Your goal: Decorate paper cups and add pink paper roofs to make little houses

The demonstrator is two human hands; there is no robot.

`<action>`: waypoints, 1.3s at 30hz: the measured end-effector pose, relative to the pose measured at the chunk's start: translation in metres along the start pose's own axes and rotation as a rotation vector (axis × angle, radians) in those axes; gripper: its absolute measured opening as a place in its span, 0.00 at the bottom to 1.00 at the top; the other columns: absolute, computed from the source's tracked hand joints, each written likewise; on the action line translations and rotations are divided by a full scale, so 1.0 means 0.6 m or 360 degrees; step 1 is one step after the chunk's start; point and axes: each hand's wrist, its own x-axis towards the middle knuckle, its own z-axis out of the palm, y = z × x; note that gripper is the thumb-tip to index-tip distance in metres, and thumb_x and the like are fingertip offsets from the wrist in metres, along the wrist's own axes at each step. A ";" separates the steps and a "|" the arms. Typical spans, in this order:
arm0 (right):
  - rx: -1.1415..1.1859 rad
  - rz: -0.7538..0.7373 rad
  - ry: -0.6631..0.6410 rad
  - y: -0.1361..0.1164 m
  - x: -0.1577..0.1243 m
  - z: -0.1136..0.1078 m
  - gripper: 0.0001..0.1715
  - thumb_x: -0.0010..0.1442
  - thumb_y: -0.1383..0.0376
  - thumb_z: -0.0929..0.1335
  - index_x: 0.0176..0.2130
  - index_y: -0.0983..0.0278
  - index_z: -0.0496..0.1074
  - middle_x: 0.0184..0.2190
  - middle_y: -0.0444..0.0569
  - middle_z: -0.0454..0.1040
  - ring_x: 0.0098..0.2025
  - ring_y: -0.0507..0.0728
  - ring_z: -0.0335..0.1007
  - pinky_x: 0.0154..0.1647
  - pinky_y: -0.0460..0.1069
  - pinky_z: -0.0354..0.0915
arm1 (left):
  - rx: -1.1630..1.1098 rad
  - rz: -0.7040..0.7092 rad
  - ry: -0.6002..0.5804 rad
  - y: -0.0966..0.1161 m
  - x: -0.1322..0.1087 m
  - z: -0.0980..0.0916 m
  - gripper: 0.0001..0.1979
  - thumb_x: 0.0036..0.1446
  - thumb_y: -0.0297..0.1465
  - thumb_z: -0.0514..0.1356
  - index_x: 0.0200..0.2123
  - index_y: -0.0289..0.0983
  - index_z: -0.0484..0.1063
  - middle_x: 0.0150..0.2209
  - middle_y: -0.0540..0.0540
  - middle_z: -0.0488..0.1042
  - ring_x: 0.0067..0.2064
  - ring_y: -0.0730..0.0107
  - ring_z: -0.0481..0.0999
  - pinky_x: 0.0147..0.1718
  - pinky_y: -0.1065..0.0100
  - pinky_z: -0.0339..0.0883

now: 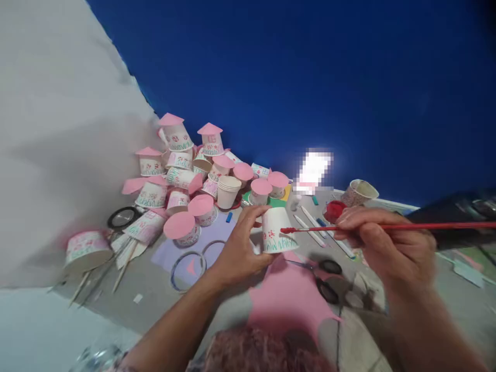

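My left hand (241,247) is closed around an upturned white paper cup (278,230) with red flower marks and green scribble along its rim. My right hand (382,242) pinches a long red-handled paintbrush (391,227), and its red tip touches the side of the cup. Both hands hover above a sheet of pink paper (289,297) lying on the grey floor.
A heap of decorated cups with pink cone lids (186,170) stands at the back left, with a stack of plain cups (228,191) in it. Black-handled scissors (325,276), a red paint pot (334,210), pens (313,227), tape rings (188,266) and a patterned cup (358,192) lie around.
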 end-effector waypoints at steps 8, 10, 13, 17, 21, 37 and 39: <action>-0.0058 -0.0092 -0.0133 0.004 0.014 0.008 0.11 0.73 0.66 0.67 0.42 0.59 0.81 0.29 0.47 0.80 0.31 0.54 0.72 0.26 0.49 0.67 | 0.0048 0.0045 0.0005 0.007 0.000 0.002 0.39 0.51 0.25 0.70 0.64 0.46 0.62 0.64 0.41 0.67 0.66 0.51 0.69 0.60 0.53 0.70; -0.0062 -0.0093 -0.0125 0.003 0.015 0.007 0.12 0.73 0.66 0.67 0.42 0.59 0.81 0.29 0.47 0.80 0.31 0.54 0.72 0.27 0.49 0.67 | 0.0053 0.0046 0.0014 0.007 0.000 0.003 0.38 0.51 0.26 0.70 0.64 0.47 0.63 0.64 0.42 0.67 0.66 0.51 0.69 0.60 0.53 0.71; -0.0033 -0.0098 -0.0071 0.002 0.015 0.004 0.12 0.73 0.66 0.67 0.42 0.59 0.82 0.30 0.48 0.80 0.31 0.54 0.73 0.25 0.48 0.66 | 0.0040 0.0039 0.0017 0.008 0.001 0.003 0.37 0.52 0.27 0.70 0.64 0.46 0.63 0.64 0.42 0.68 0.65 0.51 0.70 0.61 0.53 0.70; -0.0023 -0.0089 -0.0042 0.002 0.014 0.001 0.12 0.73 0.66 0.67 0.42 0.60 0.82 0.30 0.47 0.80 0.30 0.53 0.71 0.24 0.48 0.65 | 0.0023 0.0046 0.0010 0.005 0.002 0.003 0.38 0.51 0.27 0.70 0.64 0.46 0.63 0.64 0.41 0.67 0.66 0.51 0.70 0.61 0.53 0.70; -0.0031 -0.0067 -0.0106 0.005 0.013 0.000 0.12 0.73 0.66 0.67 0.43 0.59 0.82 0.30 0.47 0.80 0.29 0.53 0.71 0.24 0.47 0.66 | 0.0017 0.0076 -0.0008 0.003 0.000 0.004 0.39 0.51 0.27 0.71 0.64 0.46 0.62 0.64 0.41 0.67 0.66 0.52 0.69 0.61 0.54 0.70; -0.0075 -0.0060 -0.0113 0.001 0.009 0.000 0.12 0.73 0.65 0.67 0.42 0.58 0.82 0.31 0.46 0.81 0.28 0.52 0.71 0.23 0.47 0.65 | 0.0032 0.0101 -0.0076 0.005 -0.001 0.008 0.37 0.52 0.27 0.71 0.63 0.46 0.63 0.63 0.41 0.68 0.65 0.51 0.69 0.60 0.53 0.71; -0.0073 -0.0065 -0.0067 -0.001 0.011 0.000 0.12 0.73 0.65 0.67 0.42 0.59 0.82 0.30 0.46 0.81 0.28 0.52 0.71 0.23 0.47 0.65 | 0.0030 0.0099 -0.0078 0.004 -0.001 0.008 0.37 0.52 0.27 0.70 0.64 0.46 0.63 0.63 0.41 0.67 0.65 0.51 0.69 0.60 0.53 0.71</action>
